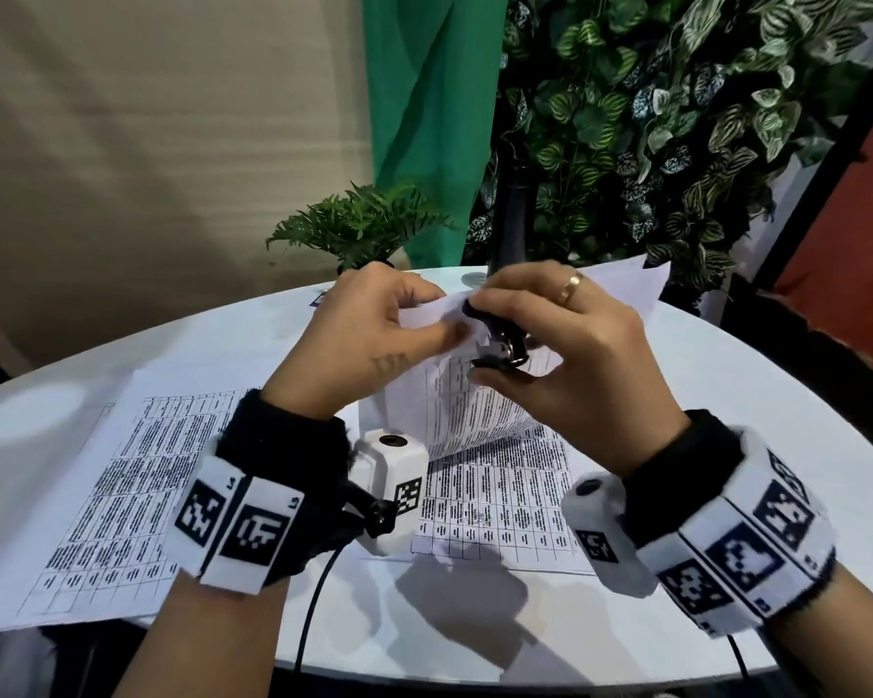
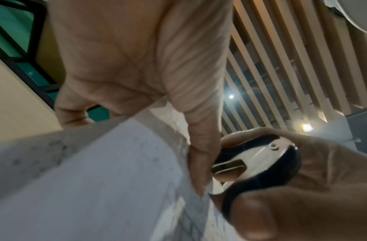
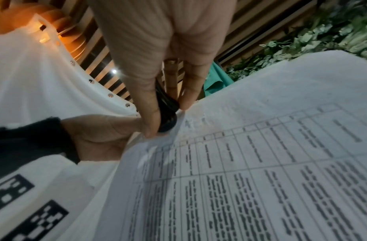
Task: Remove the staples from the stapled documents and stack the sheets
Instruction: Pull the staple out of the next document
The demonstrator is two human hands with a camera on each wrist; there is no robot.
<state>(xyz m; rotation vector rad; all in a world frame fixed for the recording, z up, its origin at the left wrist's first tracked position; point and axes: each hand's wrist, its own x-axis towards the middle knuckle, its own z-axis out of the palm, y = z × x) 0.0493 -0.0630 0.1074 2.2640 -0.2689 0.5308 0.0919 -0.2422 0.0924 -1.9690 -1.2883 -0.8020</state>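
Observation:
I hold a stapled document of printed tables up over the white round table. My left hand pinches its top corner between thumb and fingers. My right hand grips a black staple remover, whose metal jaws sit at that same corner. The left wrist view shows the remover up close beside my left thumb, with the paper below. In the right wrist view my right fingers squeeze the remover against the sheet. The staple itself is hidden.
Loose printed sheets lie on the left of the table, and another printed sheet lies under my hands. A small fern and a dark bottle stand at the far edge. A leafy wall rises behind.

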